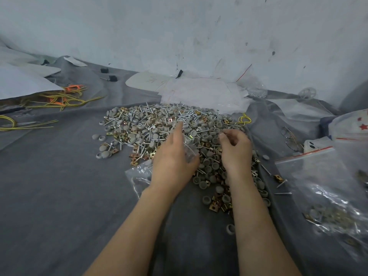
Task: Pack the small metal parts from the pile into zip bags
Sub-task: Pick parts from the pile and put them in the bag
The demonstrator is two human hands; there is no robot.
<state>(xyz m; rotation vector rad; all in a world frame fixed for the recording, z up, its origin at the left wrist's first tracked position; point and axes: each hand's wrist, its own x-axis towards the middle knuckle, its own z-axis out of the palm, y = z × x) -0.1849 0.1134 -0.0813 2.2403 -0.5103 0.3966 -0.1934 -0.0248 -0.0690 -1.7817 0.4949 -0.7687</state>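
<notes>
Holding a clear zip bag [139,174], the left hand [173,156] has its fingers curled round the bag's upper part. The rest of the bag trails out beneath the wrist onto the grey cloth [59,196]. The right hand [236,152] hovers just beside it over the pile [151,124] of screws, grey caps and brass clips. Its fingers are bent towards the thumb, but I cannot tell whether they pinch a part. Both hands sit at the pile's near edge. 1 large filled bag [328,196] lies well apart at the right.
</notes>
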